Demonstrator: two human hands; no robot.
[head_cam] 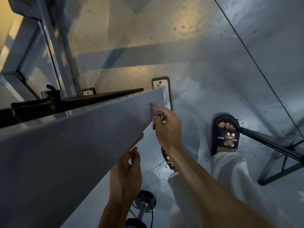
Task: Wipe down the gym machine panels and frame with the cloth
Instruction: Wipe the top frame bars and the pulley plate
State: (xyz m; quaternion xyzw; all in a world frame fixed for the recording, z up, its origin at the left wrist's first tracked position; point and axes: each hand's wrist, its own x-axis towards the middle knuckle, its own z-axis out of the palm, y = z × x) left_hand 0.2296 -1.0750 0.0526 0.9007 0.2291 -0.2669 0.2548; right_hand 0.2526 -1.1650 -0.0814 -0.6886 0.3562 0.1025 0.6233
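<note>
Head view: nearest, the left hand rests flat with straight fingers against the grey panel. Further along that panel, the right hand grips a small cloth, pressing it near the panel's far edge.

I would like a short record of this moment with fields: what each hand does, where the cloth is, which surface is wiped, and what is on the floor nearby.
right hand: right hand grips the cloth and presses it on the panel
left hand: left hand rests with straight fingers on the panel's lower edge
cloth: purple cloth, bunched, mostly hidden by the fingers
surface: grey panel of the machine, near its far end
floor: black slipper on one foot; black tripod leg beside it
</note>
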